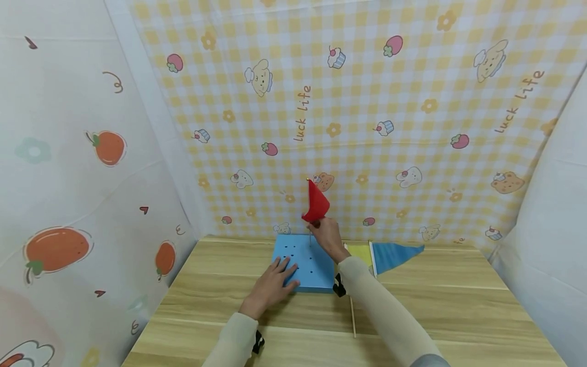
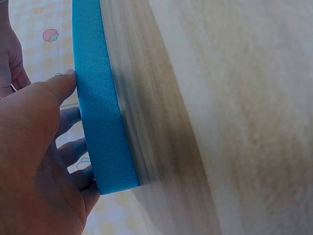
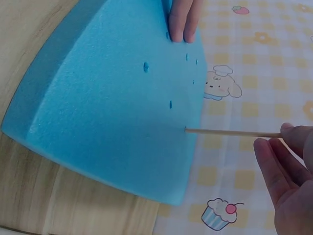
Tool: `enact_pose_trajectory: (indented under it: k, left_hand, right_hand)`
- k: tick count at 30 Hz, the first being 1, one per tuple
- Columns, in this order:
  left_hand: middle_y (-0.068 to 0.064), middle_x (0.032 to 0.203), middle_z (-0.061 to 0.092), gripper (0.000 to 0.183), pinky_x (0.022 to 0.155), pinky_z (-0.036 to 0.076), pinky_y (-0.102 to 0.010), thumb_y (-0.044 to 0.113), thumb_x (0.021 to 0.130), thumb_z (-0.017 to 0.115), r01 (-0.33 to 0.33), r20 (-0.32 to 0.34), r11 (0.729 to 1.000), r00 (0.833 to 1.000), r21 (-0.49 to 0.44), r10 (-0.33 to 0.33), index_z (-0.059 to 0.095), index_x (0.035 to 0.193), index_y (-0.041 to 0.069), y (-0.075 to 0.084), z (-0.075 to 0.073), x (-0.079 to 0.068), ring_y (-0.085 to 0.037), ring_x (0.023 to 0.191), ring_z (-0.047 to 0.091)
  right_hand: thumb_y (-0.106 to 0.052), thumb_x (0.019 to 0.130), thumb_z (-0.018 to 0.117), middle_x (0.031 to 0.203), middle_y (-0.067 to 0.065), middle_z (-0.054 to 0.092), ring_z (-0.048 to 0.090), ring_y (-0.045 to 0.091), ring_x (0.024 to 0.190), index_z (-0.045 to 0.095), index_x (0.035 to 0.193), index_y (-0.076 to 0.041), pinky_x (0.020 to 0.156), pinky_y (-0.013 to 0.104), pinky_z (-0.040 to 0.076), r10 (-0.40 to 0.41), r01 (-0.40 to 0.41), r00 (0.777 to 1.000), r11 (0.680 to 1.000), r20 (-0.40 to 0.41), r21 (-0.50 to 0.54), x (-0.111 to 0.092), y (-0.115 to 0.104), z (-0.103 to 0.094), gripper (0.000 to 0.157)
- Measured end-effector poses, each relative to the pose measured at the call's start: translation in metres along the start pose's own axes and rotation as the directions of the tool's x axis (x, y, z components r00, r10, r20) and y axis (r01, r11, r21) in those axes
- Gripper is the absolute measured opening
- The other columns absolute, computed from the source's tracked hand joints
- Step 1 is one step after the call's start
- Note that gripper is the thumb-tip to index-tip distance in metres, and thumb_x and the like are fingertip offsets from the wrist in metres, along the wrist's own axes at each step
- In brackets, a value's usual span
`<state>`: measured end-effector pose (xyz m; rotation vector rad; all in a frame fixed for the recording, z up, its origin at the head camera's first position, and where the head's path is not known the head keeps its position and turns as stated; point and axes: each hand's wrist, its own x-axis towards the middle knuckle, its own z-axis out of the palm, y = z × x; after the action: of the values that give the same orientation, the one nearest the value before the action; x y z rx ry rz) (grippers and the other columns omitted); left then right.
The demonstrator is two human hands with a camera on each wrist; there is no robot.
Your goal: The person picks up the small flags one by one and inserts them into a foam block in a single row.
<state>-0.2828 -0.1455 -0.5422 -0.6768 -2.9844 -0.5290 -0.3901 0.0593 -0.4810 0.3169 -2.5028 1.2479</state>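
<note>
A blue foam block [image 1: 321,281] with several small holes in its top lies on the table. My left hand [image 1: 271,285] rests on the block's left side, fingers spread over the top face. With thumb and fingertips, my right hand [image 1: 328,237] pinches the thin wooden stick [image 3: 230,132] of a red flag [image 1: 317,204] above the block's far half. The stick stands upright, and its lower end meets the block's top at a hole [image 3: 186,129]. In the left wrist view, the block's front side [image 2: 100,98] shows beside the left hand's fingers.
To the right of the block, a yellow flag [image 1: 360,252] and a blue pennant [image 1: 395,256] lie on the wooden table [image 1: 440,306]. A wooden stick [image 1: 352,316] reaches toward the front, partly hidden by the right arm. A checked yellow cloth [image 1: 357,92] hangs behind the table.
</note>
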Motion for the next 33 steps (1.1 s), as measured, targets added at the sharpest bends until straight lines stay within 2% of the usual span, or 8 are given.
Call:
enact_pose_trajectory:
  k: [5,11,21,26,30,33]
  left_hand:
    - [-0.019,0.169,0.041,0.060,0.128,0.034,-0.060,0.044,0.107,0.062,0.001,0.000,1.000,1.000,0.000,-0.001,0.055,0.157,0.010,0.001,-0.001,-0.001,-0.046,0.159,0.032]
    - [-0.019,0.169,0.041,0.059,0.128,0.033,-0.060,0.042,0.108,0.062,-0.002,-0.002,1.000,1.000,-0.011,0.002,0.055,0.157,0.010,0.002,-0.003,-0.001,-0.047,0.159,0.032]
    - [-0.020,0.170,0.040,0.059,0.128,0.033,-0.060,0.042,0.108,0.062,-0.001,0.005,1.000,1.000,-0.013,0.001,0.055,0.157,0.010,0.001,-0.002,-0.003,-0.048,0.159,0.031]
    - [-0.020,0.169,0.040,0.058,0.128,0.033,-0.060,0.041,0.108,0.062,-0.003,0.001,1.000,1.000,-0.019,0.003,0.055,0.157,0.010,0.000,-0.002,-0.003,-0.048,0.159,0.031]
    - [-0.020,0.169,0.041,0.059,0.128,0.034,-0.061,0.042,0.108,0.062,-0.010,-0.006,1.000,1.000,-0.016,0.010,0.055,0.157,0.009,0.000,-0.002,-0.003,-0.048,0.159,0.032]
    - [-0.021,0.169,0.041,0.060,0.128,0.034,-0.061,0.042,0.108,0.062,-0.013,-0.008,1.000,1.000,-0.012,0.013,0.055,0.157,0.009,0.000,-0.002,-0.002,-0.048,0.159,0.033]
  right_hand:
    - [-0.008,0.096,0.081,0.102,0.013,0.079,0.075,0.027,0.092,0.073,0.105,-0.006,0.089,0.042,0.067,-0.011,0.011,1.000,1.000,0.014,-0.002,0.000,0.002,0.001,0.012]
    - [-0.008,0.097,0.079,0.104,0.014,0.079,0.077,0.029,0.097,0.074,0.105,-0.004,0.089,0.043,0.067,-0.007,0.008,1.000,1.000,0.027,-0.012,0.000,0.001,-0.003,0.011]
    - [-0.008,0.096,0.079,0.107,0.017,0.079,0.076,0.029,0.091,0.071,0.117,0.000,0.083,0.043,0.067,0.055,-0.056,0.997,0.998,0.063,0.023,-0.003,-0.001,-0.011,0.024]
    - [-0.009,0.096,0.080,0.114,0.019,0.079,0.076,0.031,0.095,0.071,0.118,0.000,0.090,0.047,0.067,0.043,-0.045,0.997,0.998,0.059,0.039,-0.004,-0.003,-0.011,0.026]
    - [-0.010,0.097,0.079,0.116,0.017,0.077,0.073,0.030,0.096,0.068,0.123,-0.001,0.088,0.044,0.066,0.037,-0.039,0.998,0.999,0.051,0.032,-0.001,-0.004,-0.008,0.029]
    - [-0.012,0.098,0.079,0.111,0.015,0.078,0.070,0.028,0.093,0.070,0.122,-0.003,0.084,0.040,0.065,0.040,-0.040,0.998,0.999,0.047,0.005,0.003,-0.006,-0.006,0.027]
